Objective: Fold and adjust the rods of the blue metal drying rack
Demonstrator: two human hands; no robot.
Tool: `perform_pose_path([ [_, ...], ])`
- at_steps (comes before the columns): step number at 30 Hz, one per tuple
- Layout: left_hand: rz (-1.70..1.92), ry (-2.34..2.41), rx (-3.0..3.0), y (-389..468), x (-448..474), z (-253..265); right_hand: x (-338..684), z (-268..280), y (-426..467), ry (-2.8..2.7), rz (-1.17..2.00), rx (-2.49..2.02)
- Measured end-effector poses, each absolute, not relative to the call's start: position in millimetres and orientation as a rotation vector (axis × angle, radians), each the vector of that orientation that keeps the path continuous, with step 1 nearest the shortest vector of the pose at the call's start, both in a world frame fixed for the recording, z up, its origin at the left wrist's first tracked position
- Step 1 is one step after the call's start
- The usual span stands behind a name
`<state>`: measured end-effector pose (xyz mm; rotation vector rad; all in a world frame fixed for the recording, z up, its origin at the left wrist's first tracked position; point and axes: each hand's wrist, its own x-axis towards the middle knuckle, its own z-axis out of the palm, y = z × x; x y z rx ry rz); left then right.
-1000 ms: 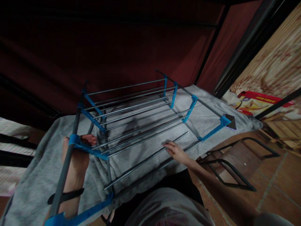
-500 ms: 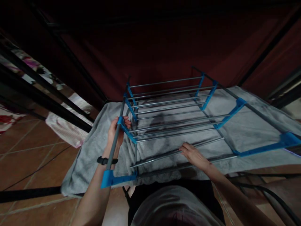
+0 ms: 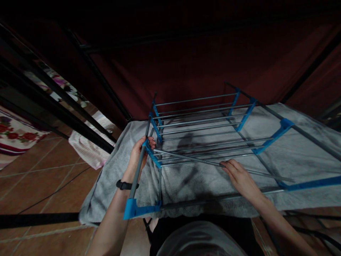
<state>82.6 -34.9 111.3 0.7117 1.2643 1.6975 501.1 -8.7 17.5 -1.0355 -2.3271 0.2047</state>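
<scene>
The rod (image 3: pixel 195 159) your right hand (image 3: pixel 241 179) pinches now sits higher, bringing 1 end near the blue bracket (image 3: pixel 153 156) your left hand (image 3: pixel 137 153) clasps.

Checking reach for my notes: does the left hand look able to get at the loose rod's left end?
Probably yes: the left hand clasps the rack, and the loose rod has its left end close by the fingers, with nothing clearly between. The hand may need to loosen its hold first.

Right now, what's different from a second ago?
The loose rod swung: its left end went away from the person, near a blue bracket, its right end towards them. The right hand still holds it; the left hand stays at that bracket.
</scene>
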Motion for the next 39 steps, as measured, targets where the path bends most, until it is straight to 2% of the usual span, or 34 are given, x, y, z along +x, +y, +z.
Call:
perform_pose_path([
  [22,1.684,1.308,0.756,-38.5,90.2,117.7,483.4,77.7,26.7,-2.292,-0.149,-0.853],
  [29,1.651,1.381,0.799,-37.1,86.4,118.3,471.5,91.0,59.1,-2.270,-0.060,-0.819],
  [39,1.504,1.531,0.800,-35.4,75.0,123.4,460.4,82.6,85.6,-2.251,-0.026,-0.771],
])
